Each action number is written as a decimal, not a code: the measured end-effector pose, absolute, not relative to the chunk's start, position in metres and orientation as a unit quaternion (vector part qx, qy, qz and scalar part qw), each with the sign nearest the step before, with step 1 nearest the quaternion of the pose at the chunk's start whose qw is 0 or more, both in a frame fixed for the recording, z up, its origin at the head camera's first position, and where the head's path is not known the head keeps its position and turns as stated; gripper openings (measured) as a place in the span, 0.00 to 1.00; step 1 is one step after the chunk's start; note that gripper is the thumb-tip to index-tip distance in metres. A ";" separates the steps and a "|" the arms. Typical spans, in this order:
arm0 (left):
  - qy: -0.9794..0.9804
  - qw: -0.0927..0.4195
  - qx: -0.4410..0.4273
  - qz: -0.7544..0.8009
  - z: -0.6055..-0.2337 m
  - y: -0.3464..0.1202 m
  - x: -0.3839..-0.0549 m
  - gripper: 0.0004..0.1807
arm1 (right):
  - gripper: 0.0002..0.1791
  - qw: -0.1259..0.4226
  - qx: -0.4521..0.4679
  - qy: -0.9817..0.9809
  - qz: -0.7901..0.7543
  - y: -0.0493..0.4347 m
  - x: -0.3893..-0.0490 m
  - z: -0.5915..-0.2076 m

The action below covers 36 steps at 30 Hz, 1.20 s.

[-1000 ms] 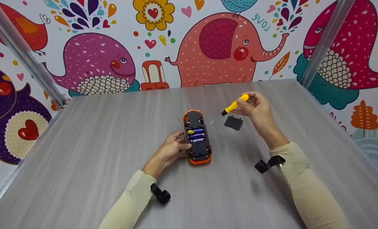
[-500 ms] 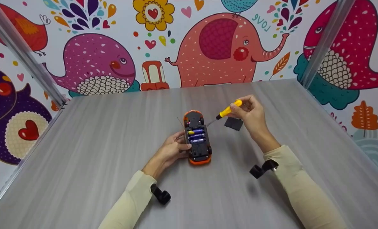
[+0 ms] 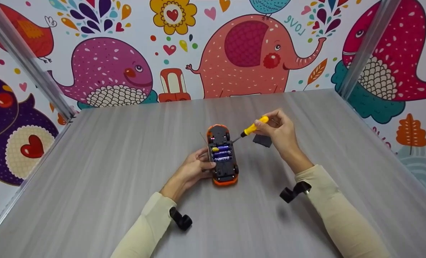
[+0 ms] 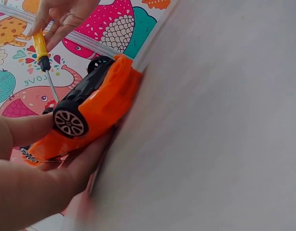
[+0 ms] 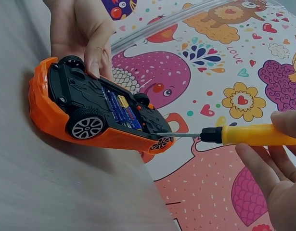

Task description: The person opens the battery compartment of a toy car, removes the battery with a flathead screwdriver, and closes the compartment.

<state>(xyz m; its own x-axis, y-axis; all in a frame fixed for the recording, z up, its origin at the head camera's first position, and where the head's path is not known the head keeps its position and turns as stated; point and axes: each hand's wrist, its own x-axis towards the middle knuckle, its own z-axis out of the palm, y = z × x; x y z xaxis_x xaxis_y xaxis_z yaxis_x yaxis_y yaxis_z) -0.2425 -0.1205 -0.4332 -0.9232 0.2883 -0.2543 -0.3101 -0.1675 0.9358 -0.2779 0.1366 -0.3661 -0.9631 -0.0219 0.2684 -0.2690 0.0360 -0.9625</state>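
An orange toy car (image 3: 225,171) lies upside down, its black underside up and its battery bay open. Several purple-blue batteries (image 3: 222,153) sit in the bay. My left hand (image 3: 191,167) grips the car by its left side, thumb on the underside and fingers beneath. Between thumb and fingers my right hand (image 3: 283,134) holds a yellow-handled screwdriver (image 3: 253,128). In the right wrist view the screwdriver's tip is at the car's underside by a wheel, near the bay's end; whether it touches cannot be told. Partly behind the right hand lies a dark battery cover (image 3: 262,141).
The grey table (image 3: 127,143) runs back to a wall (image 3: 184,46) printed with cartoon animals. Metal posts (image 3: 372,46) stand at the back corners. A thin antenna wire (image 3: 203,137) sticks out by the car's left side.
My right hand has moved left and slightly down, bringing the screwdriver's tip from beside the car to its right edge. The left hand and the car stay in place.
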 end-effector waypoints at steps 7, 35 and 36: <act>0.615 0.199 -0.010 0.763 -0.434 -0.121 -0.242 0.41 | 0.20 0.085 0.103 -0.722 0.679 0.135 -0.276 -0.367; 0.613 0.198 -0.007 0.765 -0.432 -0.121 -0.243 0.40 | 0.17 0.122 0.134 -0.734 0.654 0.120 -0.268 -0.371; 0.613 0.198 -0.006 0.765 -0.432 -0.121 -0.243 0.40 | 0.17 0.125 0.135 -0.736 0.652 0.118 -0.267 -0.371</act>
<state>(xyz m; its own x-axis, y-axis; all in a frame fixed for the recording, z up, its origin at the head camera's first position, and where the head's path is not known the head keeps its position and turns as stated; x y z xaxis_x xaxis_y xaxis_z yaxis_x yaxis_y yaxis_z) -0.2426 -0.1209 -0.4322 -0.9214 0.2957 -0.2521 -0.3107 -0.1708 0.9351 -0.2670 0.1183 -0.3714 -0.9321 -0.0350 0.3605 -0.3620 0.1138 -0.9252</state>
